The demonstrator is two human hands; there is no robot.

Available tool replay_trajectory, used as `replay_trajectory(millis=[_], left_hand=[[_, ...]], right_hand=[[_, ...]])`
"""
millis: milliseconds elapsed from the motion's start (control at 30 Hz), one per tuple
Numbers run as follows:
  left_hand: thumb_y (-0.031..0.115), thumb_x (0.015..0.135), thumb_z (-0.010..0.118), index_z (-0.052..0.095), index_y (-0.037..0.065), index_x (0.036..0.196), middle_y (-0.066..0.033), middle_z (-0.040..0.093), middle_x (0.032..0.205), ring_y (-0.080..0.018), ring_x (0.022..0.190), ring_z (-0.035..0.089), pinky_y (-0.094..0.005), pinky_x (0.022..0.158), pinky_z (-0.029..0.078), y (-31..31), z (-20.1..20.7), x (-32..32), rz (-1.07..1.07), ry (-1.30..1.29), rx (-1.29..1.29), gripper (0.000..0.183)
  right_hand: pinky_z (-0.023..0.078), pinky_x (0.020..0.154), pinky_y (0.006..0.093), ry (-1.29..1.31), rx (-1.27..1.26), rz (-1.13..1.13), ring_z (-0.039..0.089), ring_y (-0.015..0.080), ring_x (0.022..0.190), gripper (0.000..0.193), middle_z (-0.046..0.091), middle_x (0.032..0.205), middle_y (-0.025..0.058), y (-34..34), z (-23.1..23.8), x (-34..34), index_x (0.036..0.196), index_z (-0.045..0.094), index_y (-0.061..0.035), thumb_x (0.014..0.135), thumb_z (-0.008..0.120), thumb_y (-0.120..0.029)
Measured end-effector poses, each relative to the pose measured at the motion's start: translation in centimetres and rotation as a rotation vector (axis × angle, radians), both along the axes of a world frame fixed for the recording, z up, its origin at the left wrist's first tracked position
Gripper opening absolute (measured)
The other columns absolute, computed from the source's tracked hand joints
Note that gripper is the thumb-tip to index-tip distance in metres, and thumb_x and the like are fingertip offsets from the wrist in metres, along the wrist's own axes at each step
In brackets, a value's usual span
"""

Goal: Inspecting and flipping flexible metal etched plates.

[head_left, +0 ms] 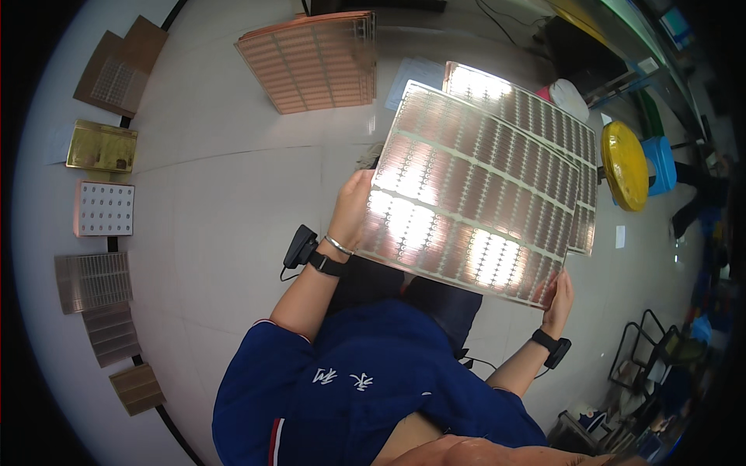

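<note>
A large copper-coloured circuit board panel (474, 206), patterned in a grid with pale green strips, is held tilted in front of me, and bright light glares off it. My left hand (354, 206) grips its left edge, the fingers partly hidden behind it. At the lower right corner my right hand (558, 303) is closed on the same panel. A similar panel (556, 128) shows beyond its upper and right edges; whether the two touch, I cannot tell. Both wrists carry black straps with small devices.
Beyond the panel, a stack of copper-coloured panels (311, 62) stands on the pale tiled floor (225, 202). A yellow round seat (625, 165) and a blue stool (660, 165) are at right. Several boards, including a gold one (102, 145), line the left wall. A black-framed chair (645, 349) is lower right.
</note>
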State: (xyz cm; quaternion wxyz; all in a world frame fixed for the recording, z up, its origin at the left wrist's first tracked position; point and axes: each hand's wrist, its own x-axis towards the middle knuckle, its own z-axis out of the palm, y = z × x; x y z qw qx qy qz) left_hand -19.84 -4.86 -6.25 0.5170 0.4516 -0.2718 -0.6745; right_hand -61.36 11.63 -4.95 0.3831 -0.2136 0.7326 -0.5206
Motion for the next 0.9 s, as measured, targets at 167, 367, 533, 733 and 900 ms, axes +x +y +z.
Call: replay_trajectory(millis=[167, 367, 533, 733, 900], left_hand=[[0.021, 0.095, 0.041, 0.054, -0.001, 0.104, -0.0048, 0.061, 0.093, -0.0096, 0.083, 0.057, -0.0228, 0.076, 0.046, 0.3, 1.2, 0.6, 0.042, -0.019, -0.025, 0.027], [0.02, 0.094, 0.044, 0.056, 0.001, 0.103, -0.0027, 0.06, 0.093, -0.0067, 0.084, 0.054, -0.0191, 0.074, 0.044, 0.1, 1.8, 2.5, 0.089, -0.074, -0.044, 0.024], [0.019, 0.094, 0.045, 0.058, 0.0, 0.101, -0.0018, 0.059, 0.091, -0.0067, 0.081, 0.054, -0.0182, 0.073, 0.044, 0.0, 2.3, 3.3, 0.159, -0.23, -0.062, 0.023], [0.019, 0.093, 0.046, 0.058, 0.002, 0.098, 0.0007, 0.057, 0.087, -0.0059, 0.078, 0.052, -0.0195, 0.071, 0.043, 0.2, 2.3, 4.1, 0.169, -0.229, -0.028, 0.021], [0.019, 0.093, 0.047, 0.059, 0.004, 0.098, 0.0018, 0.057, 0.086, -0.0043, 0.076, 0.051, -0.0177, 0.069, 0.044, 0.4, 1.8, 4.5, 0.165, -0.271, -0.004, 0.02]], right_hand=[[0.04, 0.06, 0.0141, -0.072, -0.115, 0.022, 0.048, 0.0016, 0.068, 0.033, 0.055, 0.08, -0.0032, 0.1, -0.2, -0.2, 0.117, 0.052, 0.0034, 0.093, 0.045, -0.018], [0.045, 0.076, 0.0207, -0.117, -0.166, 0.024, 0.057, 0.01, 0.088, 0.033, 0.06, 0.103, 0.0061, -1.1, 2.6, 1.5, 0.116, 0.052, 0.0049, 0.094, 0.044, -0.019], [0.043, 0.073, 0.0185, -0.095, -0.203, 0.101, 0.057, 0.0075, 0.083, 0.035, 0.062, 0.096, 0.0047, -1.3, 4.1, 1.8, 0.11, 0.057, 0.0033, 0.093, 0.046, -0.025], [0.043, 0.078, 0.0227, -0.123, -0.309, 0.159, 0.057, 0.0124, 0.085, 0.037, 0.062, 0.097, 0.0076, -1.9, 4.9, 2.1, 0.109, 0.056, 0.005, 0.093, 0.046, -0.027], [0.046, 0.077, 0.0238, -0.156, -0.373, 0.192, 0.059, 0.0142, 0.086, 0.042, 0.062, 0.099, 0.0112, -2.4, 6.0, 2.8, 0.11, 0.054, 0.0083, 0.093, 0.045, -0.028]])
